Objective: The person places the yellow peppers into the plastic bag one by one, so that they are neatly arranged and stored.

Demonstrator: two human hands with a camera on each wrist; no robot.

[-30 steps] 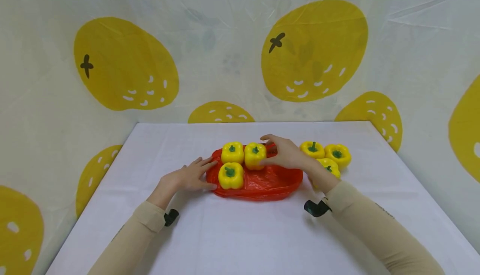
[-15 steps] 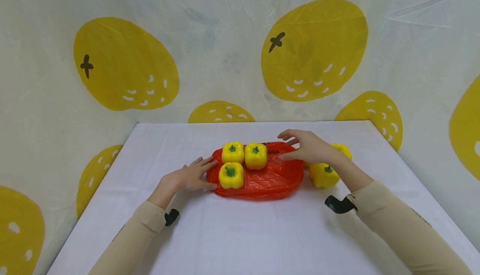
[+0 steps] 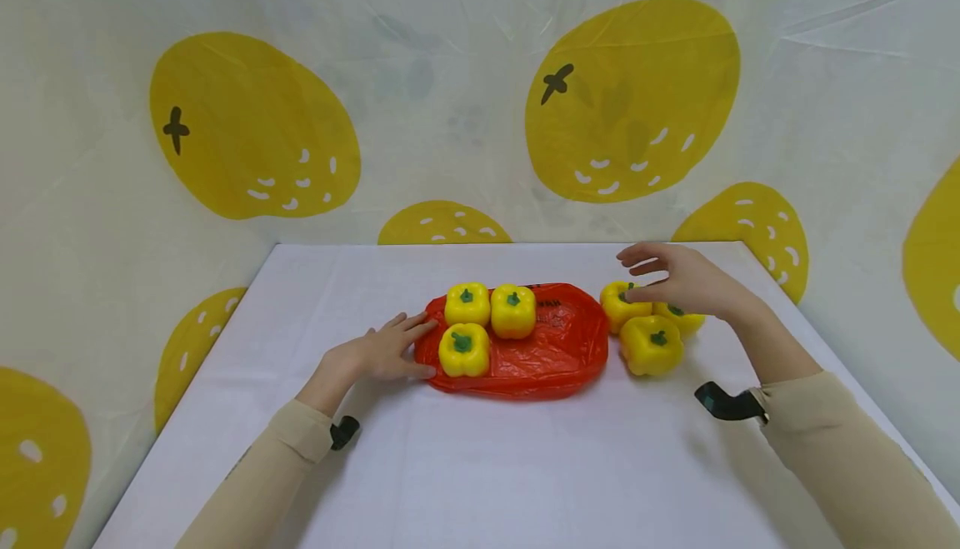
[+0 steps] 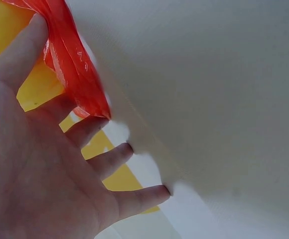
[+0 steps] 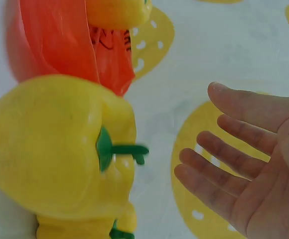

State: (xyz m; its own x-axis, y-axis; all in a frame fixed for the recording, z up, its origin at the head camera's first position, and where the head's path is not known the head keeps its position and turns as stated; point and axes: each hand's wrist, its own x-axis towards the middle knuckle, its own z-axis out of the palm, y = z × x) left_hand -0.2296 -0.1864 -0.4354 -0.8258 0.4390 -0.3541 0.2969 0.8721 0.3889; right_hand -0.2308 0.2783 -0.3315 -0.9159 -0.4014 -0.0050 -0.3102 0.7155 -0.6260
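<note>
A red plastic bag (image 3: 543, 357) lies flattened on the table, with three yellow bell peppers on its left part; one is the front bell pepper (image 3: 463, 351). My left hand (image 3: 386, 351) has its fingers spread at the bag's left edge; in the left wrist view the thumb and fingertips touch the red plastic (image 4: 79, 64). Over a cluster of three more peppers to the right of the bag hovers my right hand (image 3: 686, 281), fingers loosely bent around nothing. In the right wrist view a green-stemmed bell pepper (image 5: 60, 144) stands large beside that hand's fingers.
A white cloth covers the table (image 3: 480, 466), whose back edge meets a pale curtain (image 3: 450, 116) printed with large yellow fruit. Black wrist mounts stick out from both sleeves, such as the right mount (image 3: 727, 401).
My right hand has moved right, from beside the peppers on the bag to above the cluster at the right. My left hand has stayed at the bag's left edge.
</note>
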